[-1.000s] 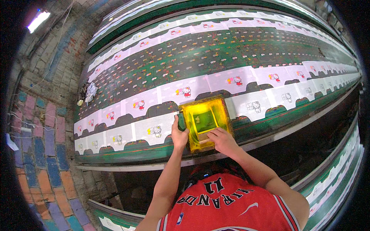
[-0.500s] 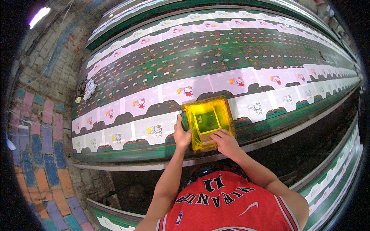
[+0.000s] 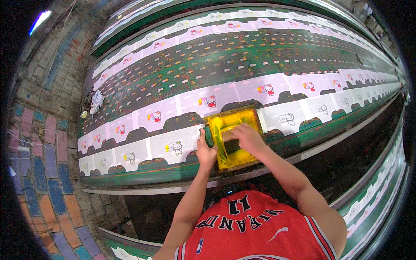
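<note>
A screen-printing frame [image 3: 255, 158] smeared with yellow ink lies flat over the front row of white cut fabric pieces [image 3: 175, 145]. My left hand [image 3: 206, 151] is closed on the frame's left edge, thumb toward its inner side. Within the frame my right hand [image 3: 248, 138] is closed around a squeegee [image 3: 228, 136], which is partly hidden under the fingers. Pieces left of the frame carry a cartoon cat with yellow balloons; a piece to its right [image 3: 286, 119] shows the cat in outline with uncoloured balloons.
The long green table [image 3: 143, 177] runs from left to far right. Behind the front row lies a row of pinkish pieces [image 3: 210, 102] with red-dressed cats. A crumpled cloth [image 3: 97, 100] sits at the table's left end. Another table [image 3: 368, 208] stands at lower right.
My right hand has moved away from me with the squeegee, from the near side of the frame toward its far side. My left hand stays on the frame's left edge.
</note>
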`<action>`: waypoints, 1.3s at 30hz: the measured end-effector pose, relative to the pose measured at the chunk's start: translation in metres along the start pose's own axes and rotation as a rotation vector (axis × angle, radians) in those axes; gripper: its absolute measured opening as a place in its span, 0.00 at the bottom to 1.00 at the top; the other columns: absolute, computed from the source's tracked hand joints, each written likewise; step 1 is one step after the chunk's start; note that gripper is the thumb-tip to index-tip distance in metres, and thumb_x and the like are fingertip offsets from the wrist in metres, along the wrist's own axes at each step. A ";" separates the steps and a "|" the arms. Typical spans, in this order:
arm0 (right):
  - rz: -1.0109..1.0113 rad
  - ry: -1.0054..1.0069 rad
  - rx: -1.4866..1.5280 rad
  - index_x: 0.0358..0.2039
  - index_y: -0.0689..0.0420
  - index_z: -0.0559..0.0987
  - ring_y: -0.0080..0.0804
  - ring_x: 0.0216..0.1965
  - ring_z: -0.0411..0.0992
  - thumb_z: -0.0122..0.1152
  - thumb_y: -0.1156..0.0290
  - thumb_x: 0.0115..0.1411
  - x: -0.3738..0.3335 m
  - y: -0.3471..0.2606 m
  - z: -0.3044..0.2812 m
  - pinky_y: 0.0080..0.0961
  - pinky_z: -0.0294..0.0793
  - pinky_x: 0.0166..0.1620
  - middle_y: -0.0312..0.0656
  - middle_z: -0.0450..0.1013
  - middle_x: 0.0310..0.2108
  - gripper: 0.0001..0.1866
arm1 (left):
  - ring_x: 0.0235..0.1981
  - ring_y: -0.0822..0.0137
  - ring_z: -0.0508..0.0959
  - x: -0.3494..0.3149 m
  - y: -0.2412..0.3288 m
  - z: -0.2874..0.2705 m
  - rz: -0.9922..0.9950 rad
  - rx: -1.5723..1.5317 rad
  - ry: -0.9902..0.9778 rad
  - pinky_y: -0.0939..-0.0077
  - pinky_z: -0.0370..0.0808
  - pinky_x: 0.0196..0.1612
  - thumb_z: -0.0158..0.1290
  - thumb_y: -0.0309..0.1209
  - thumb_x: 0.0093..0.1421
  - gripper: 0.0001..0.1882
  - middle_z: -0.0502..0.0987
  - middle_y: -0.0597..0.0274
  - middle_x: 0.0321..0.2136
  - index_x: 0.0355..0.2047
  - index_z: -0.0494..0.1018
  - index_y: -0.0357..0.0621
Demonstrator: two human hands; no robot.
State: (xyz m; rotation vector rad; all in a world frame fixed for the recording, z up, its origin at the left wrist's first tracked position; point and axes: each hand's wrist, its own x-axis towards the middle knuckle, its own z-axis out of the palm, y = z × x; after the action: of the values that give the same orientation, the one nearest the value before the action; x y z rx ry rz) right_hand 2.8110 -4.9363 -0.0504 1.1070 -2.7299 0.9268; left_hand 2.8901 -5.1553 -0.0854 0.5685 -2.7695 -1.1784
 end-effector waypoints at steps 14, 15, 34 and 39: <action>-0.027 -0.081 0.034 0.47 0.59 0.80 0.48 0.52 0.73 0.64 0.78 0.47 -0.070 -0.042 -0.022 0.39 0.74 0.59 0.44 0.77 0.47 0.23 | 0.60 0.42 0.74 -0.003 0.004 0.001 0.059 -0.136 0.077 0.56 0.72 0.63 0.67 0.25 0.50 0.52 0.72 0.42 0.57 0.75 0.57 0.48; -0.055 -0.058 0.025 0.47 0.59 0.80 0.46 0.52 0.73 0.65 0.77 0.46 -0.069 -0.039 -0.025 0.38 0.74 0.59 0.44 0.77 0.47 0.23 | 0.63 0.45 0.72 -0.002 0.007 0.002 0.083 -0.118 0.102 0.59 0.70 0.66 0.67 0.23 0.50 0.51 0.71 0.42 0.62 0.75 0.57 0.43; 0.024 -0.074 -0.010 0.44 0.61 0.80 0.47 0.50 0.73 0.63 0.80 0.49 -0.170 0.156 -0.191 0.40 0.77 0.56 0.44 0.76 0.45 0.19 | 0.69 0.49 0.67 -0.030 0.200 0.201 -0.002 -0.356 0.075 0.62 0.63 0.71 0.63 0.18 0.51 0.47 0.67 0.44 0.68 0.73 0.59 0.37; -0.050 0.001 0.050 0.44 0.63 0.80 0.49 0.48 0.74 0.63 0.83 0.48 -0.179 0.170 -0.188 0.41 0.77 0.54 0.46 0.77 0.43 0.19 | 0.67 0.49 0.70 -0.027 0.212 0.199 -0.048 -0.306 0.047 0.61 0.66 0.69 0.62 0.18 0.50 0.47 0.69 0.43 0.66 0.72 0.60 0.36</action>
State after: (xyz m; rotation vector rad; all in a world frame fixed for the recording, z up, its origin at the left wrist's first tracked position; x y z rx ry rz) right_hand 2.8020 -4.6263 -0.0307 1.1771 -2.6794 0.9935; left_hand 2.8086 -4.8755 -0.0726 0.6218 -2.4789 -1.5383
